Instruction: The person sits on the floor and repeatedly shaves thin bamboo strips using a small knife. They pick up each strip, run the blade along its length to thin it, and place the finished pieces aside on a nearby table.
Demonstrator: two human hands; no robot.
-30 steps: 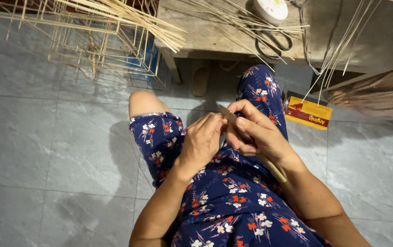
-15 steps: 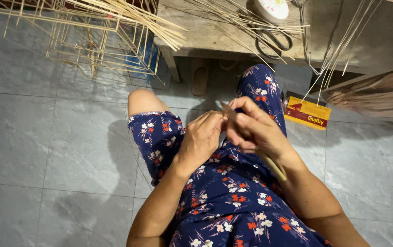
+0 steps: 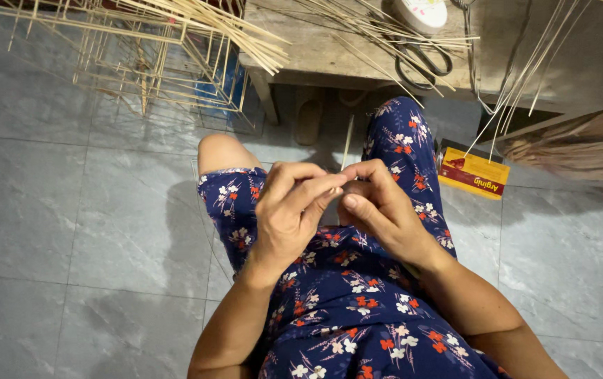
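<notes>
Both hands have lifted slightly off the lap and drawn closer, fingertips now meeting. Left hand and right hand pinch one thin stick, which rises upright between the knees toward the wooden table. On the floor at right lies a flat yellow-and-red box, tilted.

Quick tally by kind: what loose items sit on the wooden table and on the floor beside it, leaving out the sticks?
Black-handled scissors on the wooden table: 1
Round white container on the table: 1
Red and yellow flat box on the grey tiled floor: 1
Total: 3
</notes>
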